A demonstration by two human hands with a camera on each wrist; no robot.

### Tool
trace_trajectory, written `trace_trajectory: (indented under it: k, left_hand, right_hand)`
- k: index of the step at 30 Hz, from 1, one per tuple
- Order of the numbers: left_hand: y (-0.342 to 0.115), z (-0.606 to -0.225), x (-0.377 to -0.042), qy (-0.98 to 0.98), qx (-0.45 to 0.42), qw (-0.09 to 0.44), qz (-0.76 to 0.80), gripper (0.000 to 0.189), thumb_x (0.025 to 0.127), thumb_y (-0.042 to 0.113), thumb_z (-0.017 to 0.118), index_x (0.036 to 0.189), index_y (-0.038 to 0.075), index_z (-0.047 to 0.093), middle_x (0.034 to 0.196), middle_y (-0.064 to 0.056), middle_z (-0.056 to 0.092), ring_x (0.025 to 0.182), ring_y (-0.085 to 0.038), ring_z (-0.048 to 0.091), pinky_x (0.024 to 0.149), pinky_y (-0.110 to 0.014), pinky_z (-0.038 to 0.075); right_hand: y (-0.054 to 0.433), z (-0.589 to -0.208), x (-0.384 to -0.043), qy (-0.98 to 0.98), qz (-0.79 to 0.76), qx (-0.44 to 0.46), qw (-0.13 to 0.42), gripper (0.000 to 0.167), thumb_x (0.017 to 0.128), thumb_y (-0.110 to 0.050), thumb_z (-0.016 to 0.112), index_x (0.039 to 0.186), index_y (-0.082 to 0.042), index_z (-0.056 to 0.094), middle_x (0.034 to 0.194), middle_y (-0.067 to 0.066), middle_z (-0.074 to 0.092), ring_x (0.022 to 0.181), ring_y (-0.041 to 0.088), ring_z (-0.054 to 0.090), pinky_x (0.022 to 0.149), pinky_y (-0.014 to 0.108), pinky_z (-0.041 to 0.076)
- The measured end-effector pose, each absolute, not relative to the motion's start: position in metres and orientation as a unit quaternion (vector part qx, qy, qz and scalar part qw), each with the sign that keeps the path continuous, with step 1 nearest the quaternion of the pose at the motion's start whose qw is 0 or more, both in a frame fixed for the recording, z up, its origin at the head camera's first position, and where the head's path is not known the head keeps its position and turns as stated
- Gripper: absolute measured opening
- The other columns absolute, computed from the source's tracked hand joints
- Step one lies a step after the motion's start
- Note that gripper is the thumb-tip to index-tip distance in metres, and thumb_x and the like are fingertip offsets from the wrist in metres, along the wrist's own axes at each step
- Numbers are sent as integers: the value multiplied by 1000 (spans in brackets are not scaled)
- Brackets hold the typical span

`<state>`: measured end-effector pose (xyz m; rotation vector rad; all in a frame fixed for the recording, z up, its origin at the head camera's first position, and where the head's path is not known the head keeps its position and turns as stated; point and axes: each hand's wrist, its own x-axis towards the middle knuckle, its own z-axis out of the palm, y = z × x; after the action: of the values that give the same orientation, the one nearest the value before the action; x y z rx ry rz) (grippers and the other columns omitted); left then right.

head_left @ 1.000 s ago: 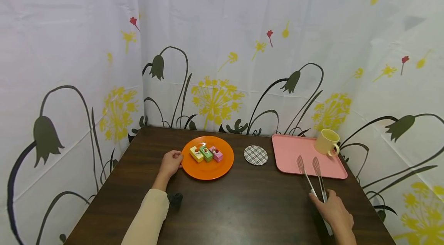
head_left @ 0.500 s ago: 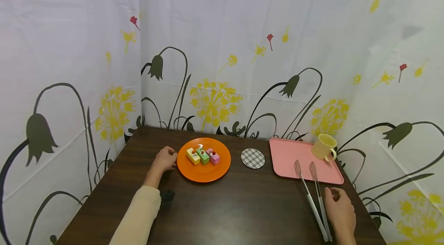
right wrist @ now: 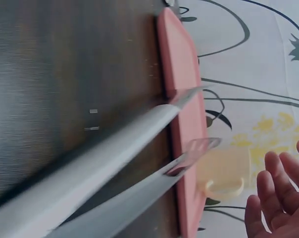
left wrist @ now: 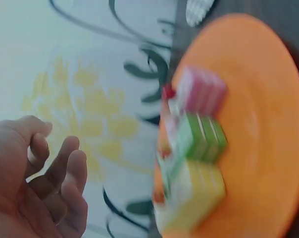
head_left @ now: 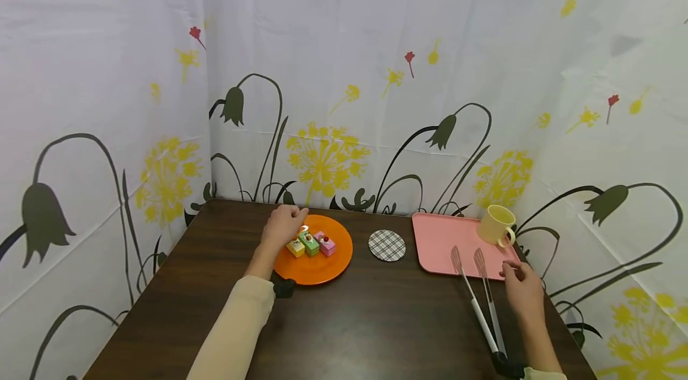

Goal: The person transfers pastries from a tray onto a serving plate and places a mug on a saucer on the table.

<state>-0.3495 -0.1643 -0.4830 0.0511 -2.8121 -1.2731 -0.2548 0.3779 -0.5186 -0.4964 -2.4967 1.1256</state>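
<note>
In the head view my left hand (head_left: 282, 227) hovers over the left rim of an orange plate (head_left: 335, 263), its fingers loosely bent and holding nothing. Three small cake slices sit side by side on the plate: a yellow one (head_left: 295, 247), a green one (head_left: 309, 244) and a pink one (head_left: 325, 244). My right hand (head_left: 522, 293) is raised to the right of the tongs (head_left: 486, 308), near the tray's front edge, with relaxed fingers and nothing in them. The tongs lie spread, their slotted heads over the pink tray (head_left: 441, 236) and their handles toward me.
A yellow mug (head_left: 494, 226) stands at the tray's back right corner. Between plate and tray lies a round plaid coaster (head_left: 387, 245). A flower-printed curtain (head_left: 344, 69) borders the dark table (head_left: 371, 320) behind and on both sides.
My right hand has let go of the tongs and moved forward beside them toward the tray. My left hand has left the plate's left edge and risen over its rim.
</note>
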Motion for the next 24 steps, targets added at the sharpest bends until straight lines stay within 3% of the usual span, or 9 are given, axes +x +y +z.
trace_trajectory:
  k: [2,5,7,10,18,24]
  left_hand:
    - [-146,-473,-354,-909,-15,26,-416,46,112,42,54,77,12,56,71,-4,54,63,-22,53,59,-33,39]
    - [-119,-468,-360,-898,-71,4,-435,31,113,35,56,97,10,64,84,-8,63,70,-23,60,60,-32,47]
    - [-99,-471,-361,-886,-103,-21,-451,21,112,28,58,113,8,65,96,-12,69,76,-23,65,63,-30,53]
    - [-71,-482,-364,-882,-131,-47,-450,20,111,23,60,124,8,64,102,-12,71,82,-21,68,71,-32,56]
    - [-28,-503,-374,-901,-132,-78,-405,25,108,22,60,126,5,65,109,-12,73,89,-21,67,76,-36,56]
    - [-8,-525,-391,-923,-100,-76,-362,20,104,17,65,118,3,69,110,-14,73,93,-26,65,90,-44,59]
  right_hand:
    - [377,-511,-267,-881,404,-168,181,43,112,-35,50,134,-3,68,121,25,76,98,23,64,72,28,44]
    - [377,-503,-282,-875,419,-167,174,46,113,-37,48,137,-3,66,127,26,73,108,30,64,77,34,45]
    - [379,-501,-288,-872,423,-175,173,46,112,-35,47,138,-2,65,131,28,70,114,36,63,79,38,44]
    - [386,-503,-293,-868,425,-189,174,46,112,-34,48,139,-1,64,133,30,67,117,40,61,83,44,45]
    - [403,-508,-319,-864,422,-200,187,45,110,-27,47,139,6,60,131,34,63,117,46,57,84,48,44]
    - [418,-513,-348,-838,453,-225,206,46,108,-24,44,141,6,57,133,29,60,114,39,55,77,37,43]
